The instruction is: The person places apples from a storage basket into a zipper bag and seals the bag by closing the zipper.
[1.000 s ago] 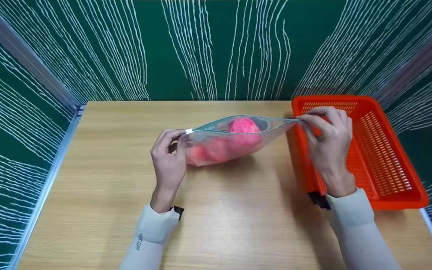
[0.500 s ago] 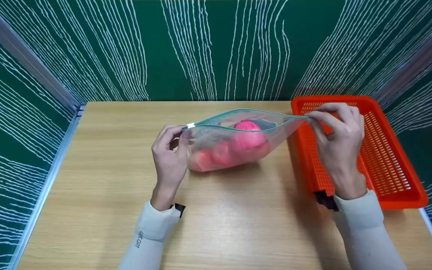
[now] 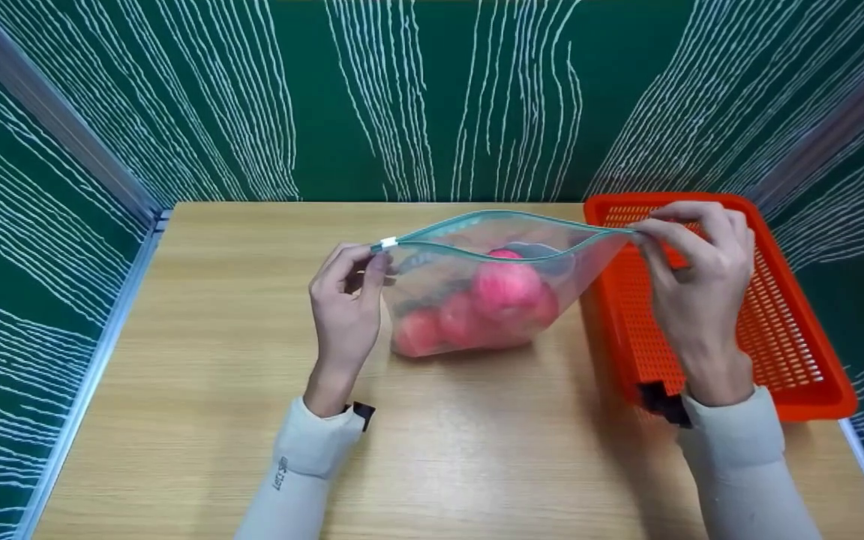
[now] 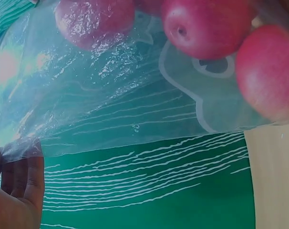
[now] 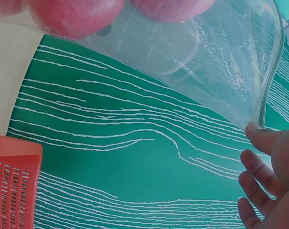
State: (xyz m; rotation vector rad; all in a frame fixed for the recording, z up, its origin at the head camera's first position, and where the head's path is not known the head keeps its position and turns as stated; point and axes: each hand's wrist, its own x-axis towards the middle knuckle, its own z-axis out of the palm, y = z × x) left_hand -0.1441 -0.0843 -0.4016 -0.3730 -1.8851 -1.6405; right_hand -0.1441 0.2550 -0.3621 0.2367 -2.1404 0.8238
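A clear zip bag (image 3: 439,281) with a green-edged mouth hangs between both hands, its mouth gaping in the middle. Inside it lie several red apples (image 3: 507,289), bunched at the bottom; they also show through the film in the left wrist view as apples (image 4: 206,24). My left hand (image 3: 348,300) pinches the bag's left top corner, right by the white slider (image 3: 388,242). The right top corner is pinched between thumb and fingertips of my right hand (image 3: 702,277), which is over the basket. In the right wrist view the other fingers (image 5: 259,186) are spread below that corner.
An orange-red slotted plastic basket (image 3: 777,300) stands on the right of the wooden table (image 3: 214,337), partly under the right forearm. Green panels with white wavy lines (image 3: 439,97) wall in the back and both sides.
My right hand has moved right, drawing the bag's mouth wider, and the left has shifted slightly right and up. The bag now hangs taller, with the apples lower in view.
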